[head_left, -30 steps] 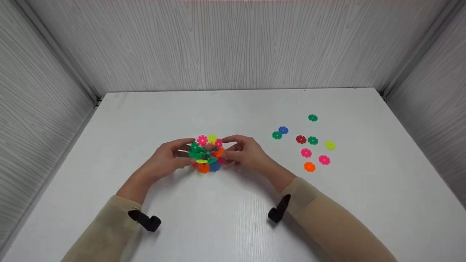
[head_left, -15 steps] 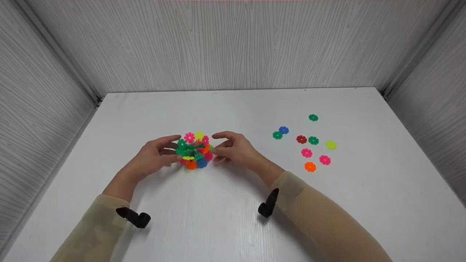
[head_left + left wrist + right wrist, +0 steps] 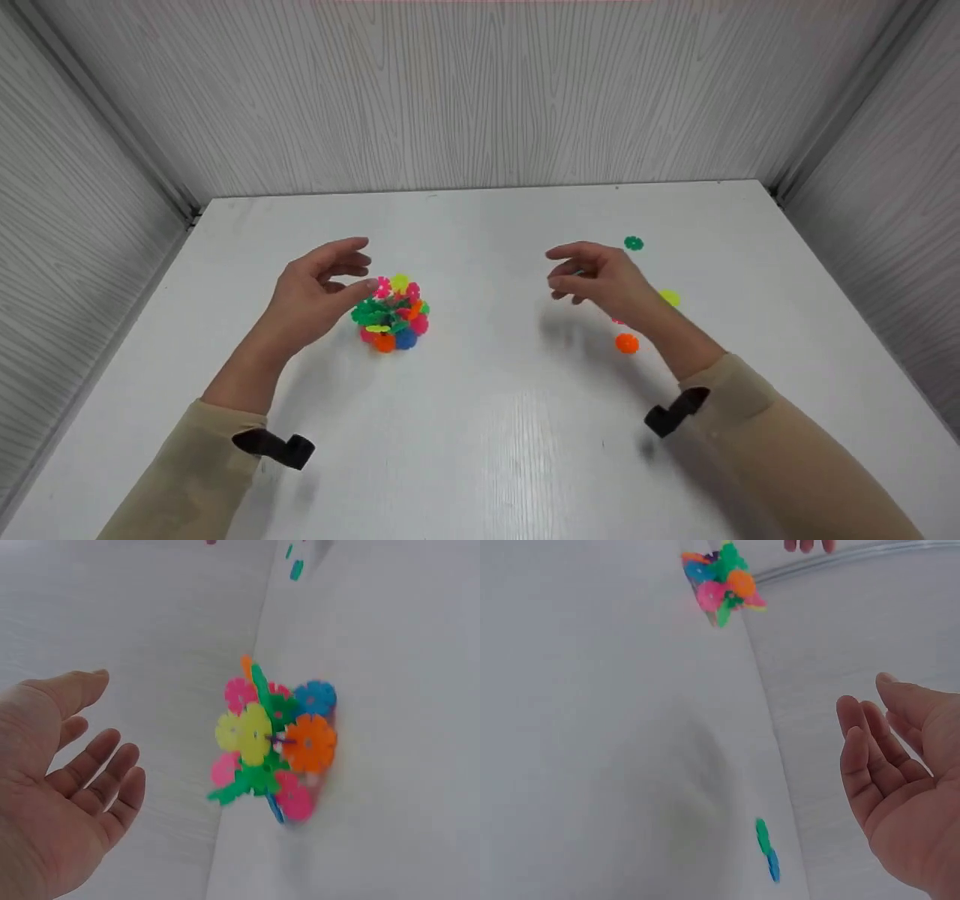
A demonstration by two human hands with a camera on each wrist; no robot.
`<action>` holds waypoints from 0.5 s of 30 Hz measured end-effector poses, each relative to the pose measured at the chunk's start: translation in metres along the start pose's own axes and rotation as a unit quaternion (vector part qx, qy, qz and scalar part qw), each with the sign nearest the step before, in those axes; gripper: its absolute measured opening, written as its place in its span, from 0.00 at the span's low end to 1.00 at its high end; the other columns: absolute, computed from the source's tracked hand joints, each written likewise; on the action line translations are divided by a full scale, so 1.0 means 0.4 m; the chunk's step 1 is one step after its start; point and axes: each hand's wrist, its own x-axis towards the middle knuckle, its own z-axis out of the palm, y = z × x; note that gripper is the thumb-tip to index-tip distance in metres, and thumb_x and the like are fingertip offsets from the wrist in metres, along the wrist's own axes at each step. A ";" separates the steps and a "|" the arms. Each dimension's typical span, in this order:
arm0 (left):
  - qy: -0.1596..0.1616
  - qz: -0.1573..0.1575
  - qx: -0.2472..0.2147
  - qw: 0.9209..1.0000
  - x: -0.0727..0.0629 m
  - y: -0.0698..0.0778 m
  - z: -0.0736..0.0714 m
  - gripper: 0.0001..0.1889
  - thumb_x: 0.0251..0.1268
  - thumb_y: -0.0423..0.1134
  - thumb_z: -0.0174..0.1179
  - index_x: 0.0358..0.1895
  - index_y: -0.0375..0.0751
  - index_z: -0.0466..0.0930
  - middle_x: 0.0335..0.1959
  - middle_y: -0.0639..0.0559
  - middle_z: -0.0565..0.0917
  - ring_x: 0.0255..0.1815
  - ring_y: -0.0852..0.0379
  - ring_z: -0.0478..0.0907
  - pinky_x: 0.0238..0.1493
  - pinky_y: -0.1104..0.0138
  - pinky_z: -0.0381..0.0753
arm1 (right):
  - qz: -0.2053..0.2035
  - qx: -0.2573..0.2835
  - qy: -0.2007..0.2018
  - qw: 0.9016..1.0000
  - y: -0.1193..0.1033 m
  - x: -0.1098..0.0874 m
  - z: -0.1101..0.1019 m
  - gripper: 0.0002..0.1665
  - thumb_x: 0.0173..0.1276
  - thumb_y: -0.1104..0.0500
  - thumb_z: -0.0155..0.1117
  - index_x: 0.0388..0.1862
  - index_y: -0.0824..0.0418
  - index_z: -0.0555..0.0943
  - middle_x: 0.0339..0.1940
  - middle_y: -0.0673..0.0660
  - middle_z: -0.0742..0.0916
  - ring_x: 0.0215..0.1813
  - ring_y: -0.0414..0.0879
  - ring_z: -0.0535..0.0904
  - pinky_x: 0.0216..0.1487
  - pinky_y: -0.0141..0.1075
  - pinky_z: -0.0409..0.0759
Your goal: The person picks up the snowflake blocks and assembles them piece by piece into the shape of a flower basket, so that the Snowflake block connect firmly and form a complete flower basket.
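A ball-like cluster of joined flower-shaped plastic discs (image 3: 391, 315) in green, pink, yellow, orange and blue sits on the white table. My left hand (image 3: 315, 296) hovers just left of it with loosely bent fingers and nothing in them; in the left wrist view a gap separates that hand (image 3: 71, 780) from the cluster (image 3: 277, 742). Over the right half of the table, my right hand (image 3: 596, 277) is raised, fingers relaxed, holding nothing. It partly covers the loose discs beneath it. The right wrist view shows a green disc (image 3: 763, 835) touching a blue disc (image 3: 773, 865) near that hand (image 3: 900, 780).
Loose discs lie on the right of the table (image 3: 480, 450): a green disc (image 3: 634, 243) farthest back, a yellow disc (image 3: 670, 298) beside the right forearm, and an orange disc (image 3: 627, 343) nearer the front. Wood-grain panels (image 3: 480, 97) enclose the back and sides.
The cluster has moved left and been let go onto the table. My left hand has lifted slightly off it. My right hand has swung right and up, over the loose discs.
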 end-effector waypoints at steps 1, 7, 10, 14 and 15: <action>-0.003 0.014 -0.010 1.000 0.006 0.018 0.017 0.31 0.73 0.43 0.71 0.76 0.48 0.74 0.61 0.51 0.83 0.64 0.53 0.80 0.65 0.56 0.79 | -0.002 -0.013 0.007 1.000 0.004 -0.013 -0.028 0.23 0.74 0.56 0.73 0.66 0.55 0.83 0.51 0.60 0.90 0.51 0.61 0.89 0.48 0.37 0.88; -0.074 0.095 -0.071 0.990 0.046 0.109 0.176 0.27 0.71 0.41 0.71 0.71 0.45 0.79 0.57 0.52 0.85 0.59 0.55 0.82 0.60 0.57 0.82 | 0.013 -0.071 0.044 0.996 0.054 -0.093 -0.167 0.22 0.75 0.52 0.73 0.64 0.57 0.85 0.53 0.58 0.89 0.53 0.55 0.87 0.53 0.37 0.87; -0.123 0.112 -0.085 0.982 0.072 0.139 0.277 0.26 0.72 0.42 0.71 0.70 0.45 0.79 0.56 0.54 0.85 0.58 0.56 0.83 0.59 0.60 0.83 | 0.027 -0.077 0.056 0.995 0.087 -0.129 -0.210 0.23 0.74 0.53 0.74 0.63 0.60 0.85 0.54 0.62 0.88 0.53 0.51 0.87 0.54 0.35 0.86; -0.179 0.103 -0.098 0.973 0.102 0.157 0.407 0.25 0.72 0.44 0.71 0.70 0.47 0.80 0.56 0.55 0.85 0.58 0.57 0.82 0.58 0.63 0.84 | 0.056 -0.090 0.055 0.993 0.129 -0.165 -0.242 0.24 0.74 0.54 0.74 0.64 0.63 0.84 0.58 0.65 0.88 0.55 0.49 0.85 0.54 0.32 0.85; -0.189 0.095 -0.099 0.972 0.108 0.157 0.436 0.26 0.71 0.44 0.71 0.70 0.48 0.80 0.56 0.54 0.85 0.57 0.58 0.82 0.58 0.64 0.84 | 0.066 -0.094 0.052 0.992 0.138 -0.171 -0.246 0.24 0.74 0.54 0.74 0.64 0.63 0.84 0.58 0.64 0.87 0.56 0.50 0.84 0.54 0.33 0.86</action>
